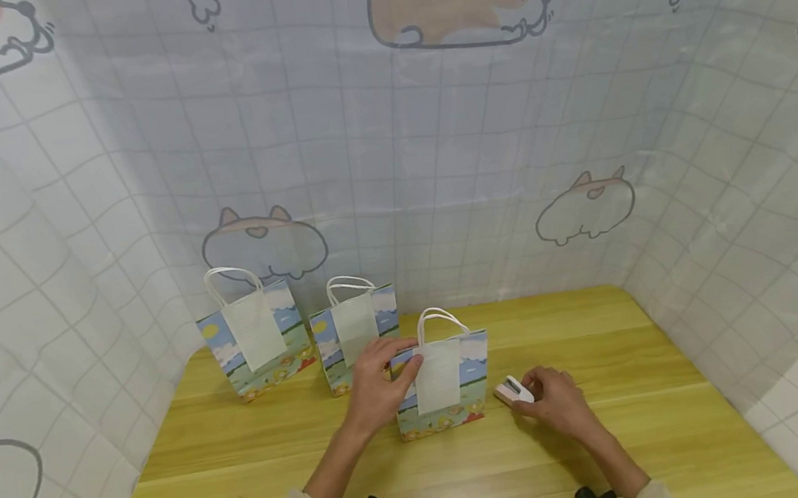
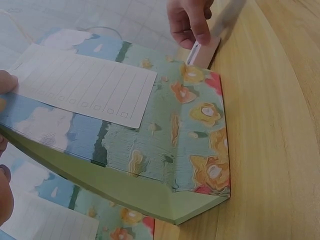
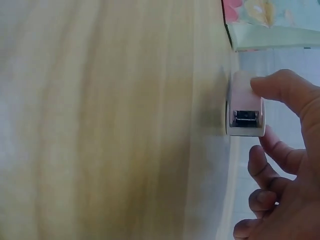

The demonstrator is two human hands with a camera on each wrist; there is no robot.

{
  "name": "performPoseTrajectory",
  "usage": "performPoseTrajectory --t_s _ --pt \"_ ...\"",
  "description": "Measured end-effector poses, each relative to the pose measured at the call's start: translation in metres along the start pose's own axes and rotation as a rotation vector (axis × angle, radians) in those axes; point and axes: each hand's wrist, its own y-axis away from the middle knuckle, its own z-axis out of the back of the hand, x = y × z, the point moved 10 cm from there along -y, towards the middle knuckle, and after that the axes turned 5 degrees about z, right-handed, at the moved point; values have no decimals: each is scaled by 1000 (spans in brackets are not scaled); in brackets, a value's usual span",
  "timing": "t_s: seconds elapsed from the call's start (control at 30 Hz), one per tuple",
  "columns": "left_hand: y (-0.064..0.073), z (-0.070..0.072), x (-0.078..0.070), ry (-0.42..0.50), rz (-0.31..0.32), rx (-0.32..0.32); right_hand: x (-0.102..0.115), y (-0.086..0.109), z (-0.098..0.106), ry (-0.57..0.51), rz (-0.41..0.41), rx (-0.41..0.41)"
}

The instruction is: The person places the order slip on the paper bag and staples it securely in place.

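Note:
My left hand pinches the upper left edge of a small paper gift bag that stands upright on the table. The bag has white twisted handles, a flower-and-sky print, and a lined white note sheet on its front, reaching up to the top edge. To the right of the bag, my right hand holds a small pink and white stapler between thumb and fingers, low at the tabletop. Its metal end shows in the right wrist view, facing away from the bag.
Two matching bags stand behind and to the left, one leaning bag farthest left and another bag partly behind my left hand. Each carries a white sheet. A wooden table lies under everything, with a patterned curtain around its back and sides.

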Motion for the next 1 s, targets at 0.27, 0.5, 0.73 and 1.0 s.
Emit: performPoseTrajectory --t_s 0.27,0.5,0.73,1.0 --pt "-3 -2 3 4 23 15 -5 0 11 15 1 -40" --pt "-6 -2 1 -39 -4 -18 -15 -1 11 -54 -1 -15" --pt "-10 -3 5 -25 11 -16 -21 -5 7 -89 -31 -7" --pt "-5 14 12 27 29 -54 -24 -2 26 -37 -2 -68"
